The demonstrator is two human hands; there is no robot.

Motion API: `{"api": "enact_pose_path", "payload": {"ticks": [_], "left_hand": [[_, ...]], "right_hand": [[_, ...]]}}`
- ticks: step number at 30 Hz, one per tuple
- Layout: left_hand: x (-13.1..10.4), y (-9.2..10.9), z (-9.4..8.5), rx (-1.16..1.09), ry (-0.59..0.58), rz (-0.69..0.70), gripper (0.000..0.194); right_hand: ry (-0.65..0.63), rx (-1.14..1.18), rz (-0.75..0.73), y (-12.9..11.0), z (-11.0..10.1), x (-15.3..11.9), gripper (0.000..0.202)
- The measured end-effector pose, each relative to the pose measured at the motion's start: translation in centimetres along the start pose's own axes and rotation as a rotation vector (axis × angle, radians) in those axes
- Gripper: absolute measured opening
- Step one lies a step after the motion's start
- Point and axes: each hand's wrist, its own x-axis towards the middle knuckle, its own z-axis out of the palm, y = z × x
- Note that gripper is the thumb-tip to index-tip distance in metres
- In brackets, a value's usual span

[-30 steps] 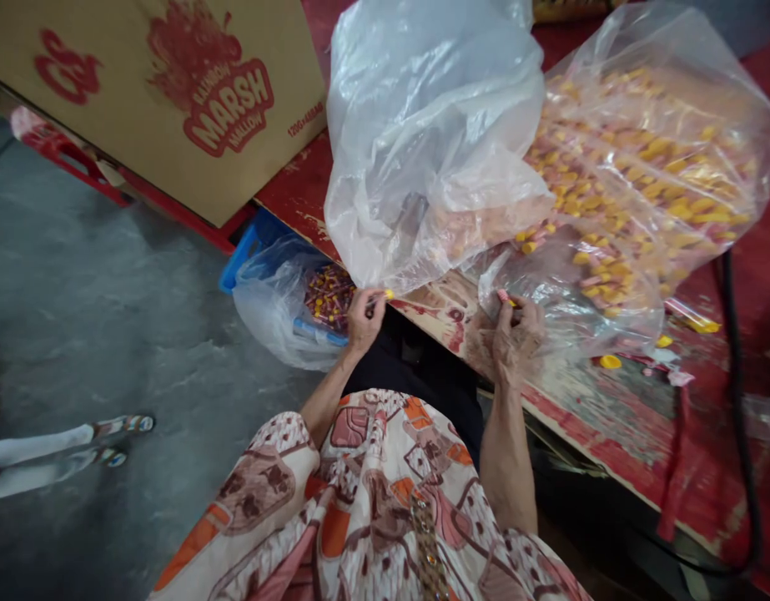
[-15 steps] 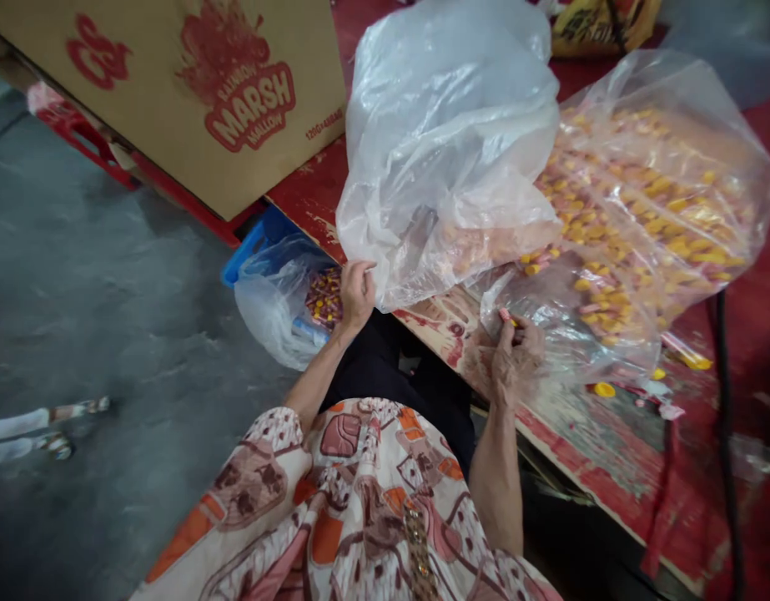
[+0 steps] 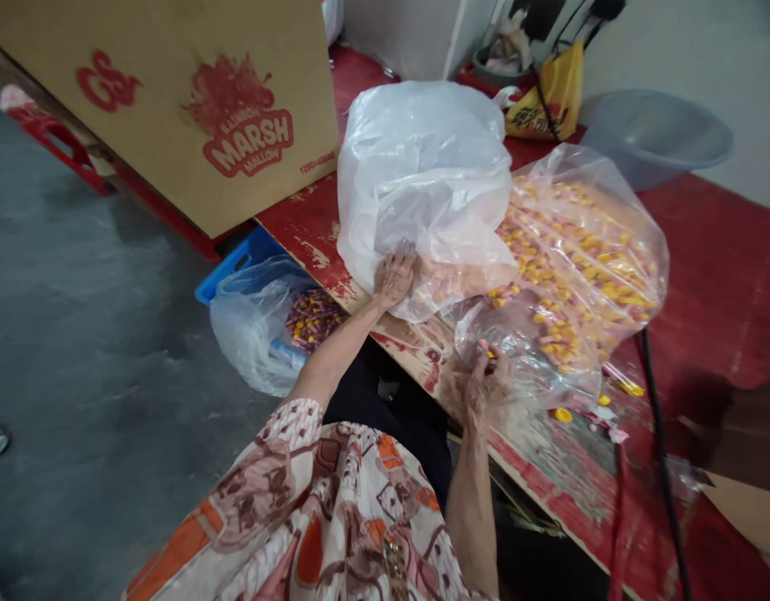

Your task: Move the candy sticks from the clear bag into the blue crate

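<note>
My left hand [image 3: 397, 274] lies at the mouth of a large white plastic bag [image 3: 428, 133], its fingers stretched forward against or just inside the plastic; their tips are hard to see. Pinched in my right hand [image 3: 490, 382] is a small pink-and-yellow capped piece [image 3: 485, 347], mostly covered by the fingers. That hand rests near the table edge beside the loose front of a clear plastic bag [image 3: 635, 225], which bulges with many pink pieces with yellow caps [image 3: 556, 330].
A cardboard box [image 3: 153, 92] stands at the left. Below the table edge, a blue crate [image 3: 234, 265] holds a bag of capped pieces [image 3: 313, 320]. A capped tube [image 3: 626, 381], loose yellow cap [image 3: 563, 414] and black cable [image 3: 660, 451] lie right; a basin [image 3: 660, 133] stands behind.
My left hand has moved from beside the white bag's edge onto its mouth, fingers reaching forward. My right hand keeps its pinch on the small piece. The view has tilted up and shifted right.
</note>
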Motion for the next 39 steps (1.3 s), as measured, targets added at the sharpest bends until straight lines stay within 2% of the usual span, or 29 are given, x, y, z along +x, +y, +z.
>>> {"api": "enact_pose_path", "payload": {"ticks": [2, 5, 8, 10, 14, 17, 19, 22, 25, 27, 30, 35, 39], "left_hand": [[0.1, -0.2, -0.1, -0.039, 0.008, -0.002, 0.035], [0.2, -0.6, -0.1, -0.202, 0.122, -0.116, 0.028], [-0.3, -1.4, -0.7, -0.31, 0.22, -0.236, 0.026], [-1.3, -1.8, -1.5, -0.362, 0.241, -0.283, 0.028], [-4.4, -1.3, -3.9, -0.542, 0.239, -0.298, 0.028], [-6.6, 0.4, -4.9, -0.583, 0.157, -0.223, 0.028], [-7.8, 1.9, -4.6, -0.593, 0.058, -0.173, 0.028], [-9.4, 4.5, -2.8, -0.63, -0.134, -0.109, 0.029], [-10.7, 6.8, -0.4, -0.698, -0.362, -0.03, 0.028], [-11.3, 7.7, 0.8, -0.725, -0.452, 0.029, 0.027], [-11.5, 8.2, 1.6, -0.719, -0.464, 0.081, 0.026], [-11.1, 8.5, 1.4, -0.581, -0.414, 0.175, 0.017], [-10.8, 10.7, 1.3, -0.336, -0.395, 0.354, 0.012]], "right_hand": [[-0.012, 0.014, 0.008, -0.2, 0.0, 0.0, 0.055], [-0.048, 0.026, -0.017, -0.5, 0.0, -0.1, 0.057], [0.04, 0.047, 0.008, -0.5, 0.0, -0.3, 0.056], [0.079, 0.038, 0.026, -0.4, 0.0, -0.2, 0.055], [-0.038, 0.035, -0.008, -0.2, 0.2, 0.3, 0.058], [-0.06, 0.112, 0.087, -0.1, 0.2, 0.7, 0.057], [-0.07, 0.179, 0.192, -0.2, 0.1, 0.8, 0.056], [-0.103, 0.299, 0.273, -0.2, -0.3, 0.5, 0.056], [-0.146, 0.356, 0.272, 0.0, -0.7, 0.1, 0.055], [-0.193, 0.354, 0.25, 0.4, -0.8, -0.2, 0.054], [-0.233, 0.354, 0.197, 1.1, -0.6, -0.4, 0.054], [-0.185, 0.317, 0.058, 1.7, 0.3, -0.4, 0.049], [-0.091, 0.311, 0.01, 2.0, 0.8, -0.5, 0.041]]}}
